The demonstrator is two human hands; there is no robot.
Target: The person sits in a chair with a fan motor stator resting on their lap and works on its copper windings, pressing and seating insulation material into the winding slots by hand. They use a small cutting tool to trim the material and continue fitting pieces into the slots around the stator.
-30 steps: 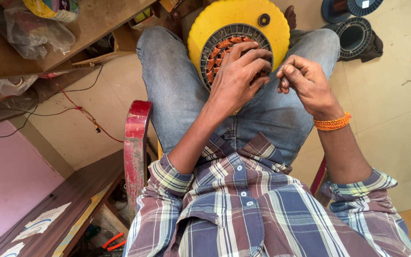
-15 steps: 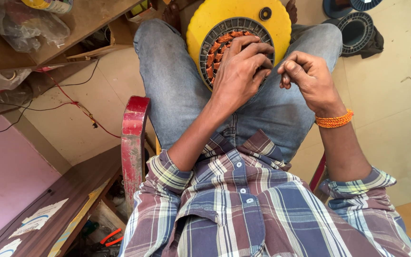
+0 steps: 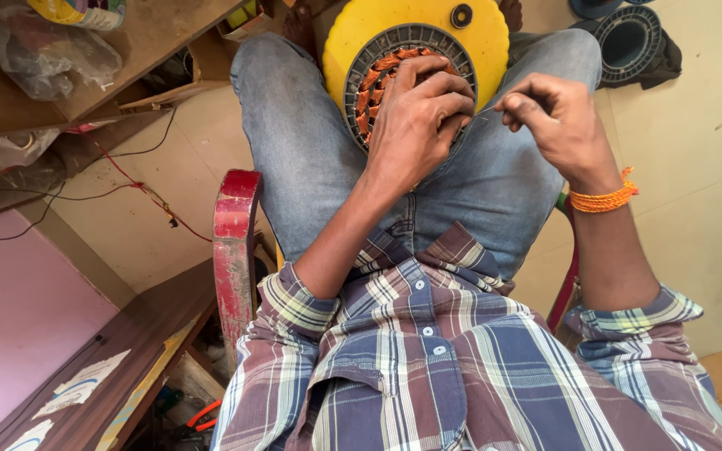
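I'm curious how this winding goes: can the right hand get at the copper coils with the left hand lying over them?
Probably yes. The left hand covers only the coils' lower right part; the right hand hovers just beside, pinching something thin, nothing between.

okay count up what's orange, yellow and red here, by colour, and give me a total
Orange: 2, the coil windings under the left hand and the thread bracelet on the right hand's wrist.
Yellow: 1, the round disc on the lap.
Red: 1, the chair arm.
Total: 4
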